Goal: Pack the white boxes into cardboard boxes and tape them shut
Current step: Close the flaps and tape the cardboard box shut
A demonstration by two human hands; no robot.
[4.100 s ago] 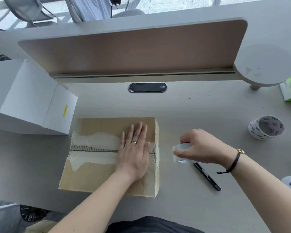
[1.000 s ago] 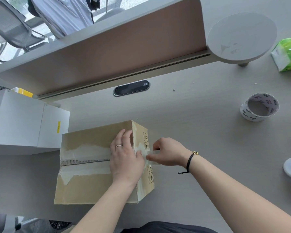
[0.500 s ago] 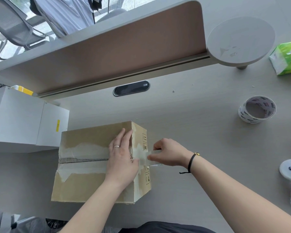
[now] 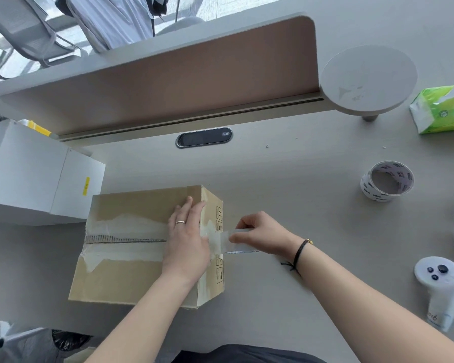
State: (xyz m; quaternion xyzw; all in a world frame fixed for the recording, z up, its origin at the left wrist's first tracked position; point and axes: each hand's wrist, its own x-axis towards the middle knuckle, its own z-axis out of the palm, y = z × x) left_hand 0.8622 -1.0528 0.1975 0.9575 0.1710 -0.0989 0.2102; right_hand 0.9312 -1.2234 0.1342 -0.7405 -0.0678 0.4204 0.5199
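White card makes up the large box [image 4: 37,174] at the far left of the pale grey desk [image 4: 286,184]. It lies on its side with a small yellow label on the end facing the middle, and a yellow-topped object, mostly hidden, shows behind its top edge.

Just to its right, near the front edge of the desk, sits the cardboard box [image 4: 121,258]. Its top flaps are closed, meeting along a centre seam that runs left to right. Pale patches where older tape has torn the surface border that seam. Small printed handling symbols mark the right-hand side panel.

The left hand [image 4: 186,239] lies flat, palm down, fingers together, on the right end of the top, covering the seam there. It grips nothing. A ring is on one finger.

A strip of clear tape [image 4: 220,241] runs from under the edge of that hand, over the top right edge of the box and out to the right. The right hand [image 4: 262,234] is closed around the clear tape roll [image 4: 243,251], with only the roll's lower edge showing beneath the fingers. It hovers just beside the box's right panel. A dark cord bracelet with a gold bead circles the wrist.

Further right, well apart from the box, a printed white tape roll [image 4: 387,180] lies on the desk. A green tissue pack [image 4: 442,110] sits at the far right edge, and a white handheld controller [image 4: 439,286] lies nearer the front.
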